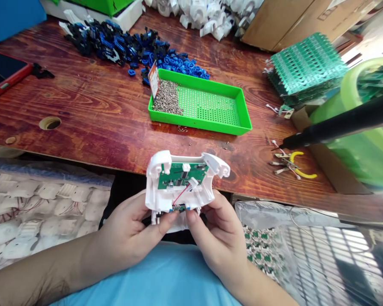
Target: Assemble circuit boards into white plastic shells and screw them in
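Between my two hands, just off the table's front edge, is a white plastic housing point(159, 197) with its open side toward me. A green circuit board point(197, 173) sits inside it, and a small white connector point(193, 183) with a red wire lies across the lower part. My left hand point(137, 227) grips the housing's left side, its thumb at the lower edge. On the other side my right hand point(218, 231) is closed on it in the same way, thumb near the middle of the lower edge. The fingers behind the housing are hidden.
A green tray point(199, 123) holds small screws; a few lie loose before it. Behind are blue and black plastic parts point(115, 42). At right are stacked circuit boards point(309, 63), a black rod-shaped tool point(344, 123), yellow-handled pliers point(301, 170) and a green bucket point(338, 110).
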`<state>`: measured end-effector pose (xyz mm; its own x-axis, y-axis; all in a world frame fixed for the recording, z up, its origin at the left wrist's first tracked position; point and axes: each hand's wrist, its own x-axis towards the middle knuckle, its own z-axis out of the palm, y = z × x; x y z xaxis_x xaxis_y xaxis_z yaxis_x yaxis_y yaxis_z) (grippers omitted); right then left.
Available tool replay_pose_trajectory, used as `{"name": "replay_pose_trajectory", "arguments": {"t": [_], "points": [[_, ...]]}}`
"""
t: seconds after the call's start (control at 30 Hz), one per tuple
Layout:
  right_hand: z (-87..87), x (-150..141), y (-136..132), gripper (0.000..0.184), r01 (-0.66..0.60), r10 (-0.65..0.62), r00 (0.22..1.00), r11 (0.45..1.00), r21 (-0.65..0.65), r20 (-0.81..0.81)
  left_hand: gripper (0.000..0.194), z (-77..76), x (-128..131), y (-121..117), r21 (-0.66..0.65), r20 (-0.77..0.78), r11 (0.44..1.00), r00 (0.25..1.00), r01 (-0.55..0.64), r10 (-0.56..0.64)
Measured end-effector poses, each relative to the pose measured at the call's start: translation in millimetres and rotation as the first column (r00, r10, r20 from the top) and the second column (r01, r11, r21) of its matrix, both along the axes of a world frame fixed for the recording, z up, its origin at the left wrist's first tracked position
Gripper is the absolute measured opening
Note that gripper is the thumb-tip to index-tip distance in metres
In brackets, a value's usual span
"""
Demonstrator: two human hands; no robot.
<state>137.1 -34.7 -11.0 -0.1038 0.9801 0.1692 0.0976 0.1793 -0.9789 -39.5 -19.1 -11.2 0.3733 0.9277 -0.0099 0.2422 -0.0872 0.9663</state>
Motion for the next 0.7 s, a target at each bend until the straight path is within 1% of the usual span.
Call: {"name": "replay_pose_trajectory", "arguments": {"t": [0.13, 0.23, 0.37, 0.5, 0.6, 0.7], "points": [[-0.7, 2.7, -2.5, 0.036, -0.003, 0.002, 1.000, 0.999, 0.041, 0.017, 0.041, -1.9, -1.5, -4.8, 0.054, 0.077, 0.999, 0.997, -0.004, 0.000], [-0.1, -0.8, -2.5, 0.033, 0.000, 0.000, 1.000, 1.000, 0.005, -0.024, 0.045, -0.9, -1.0, -4.2, 0.066, 0.081, 0.998, 0.997, 0.000, -0.005], [2.5, -8.9, -1.0, 0.022, 0.010, -0.024, 0.990, 0.995, -0.099, -0.142, 0.041, -0.3, 0.4, -1.1, -0.006, 0.092, 1.000, 0.996, 0.003, -0.003], [4.6, -11.5, 0.5, 0.019, -0.031, -0.022, 0.967, 0.979, -0.201, -0.255, 0.038, -1.1, -0.3, 1.1, -0.056, 0.138, 0.998, 0.990, 0.019, -0.011], [4.6, -10.7, 0.4, 0.012, -0.044, -0.017, 0.962, 0.975, -0.216, -0.274, 0.039, -0.3, -1.9, 2.9, -0.078, 0.177, 0.996, 0.984, 0.051, -0.036], [5.1, -11.2, 0.2, 0.008, -0.027, -0.033, 0.959, 0.978, -0.209, -0.280, 0.036, 2.1, -2.2, 4.3, -0.142, 0.226, 0.987, 0.973, 0.073, -0.040]]}}
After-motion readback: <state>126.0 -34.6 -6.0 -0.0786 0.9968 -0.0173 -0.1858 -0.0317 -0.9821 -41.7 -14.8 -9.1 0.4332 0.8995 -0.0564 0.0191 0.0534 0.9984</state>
